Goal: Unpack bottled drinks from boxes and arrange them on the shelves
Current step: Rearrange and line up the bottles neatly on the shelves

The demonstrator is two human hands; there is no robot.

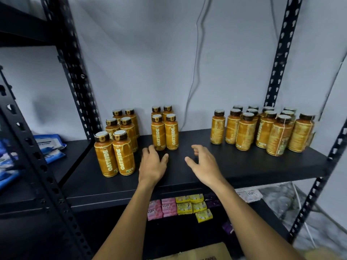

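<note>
Orange Oatside bottles with dark caps stand on a black shelf [244, 166] in three groups: several at the left [114, 154], a middle group [164, 133] in two short rows, and a larger cluster at the right [262, 130]. My left hand [153, 164] hovers over the shelf just in front of the middle group, fingers relaxed, holding nothing. My right hand [203, 164] is beside it, a little right of the middle group, fingers loosely spread and empty.
Black perforated uprights [75, 68] frame the shelf. Blue packets [48, 145] lie on the neighbouring shelf at the left. Pink and yellow soap packs [180, 205] fill the shelf below. A cardboard box edge [202, 254] shows at the bottom. A cable [195, 59] hangs on the back wall.
</note>
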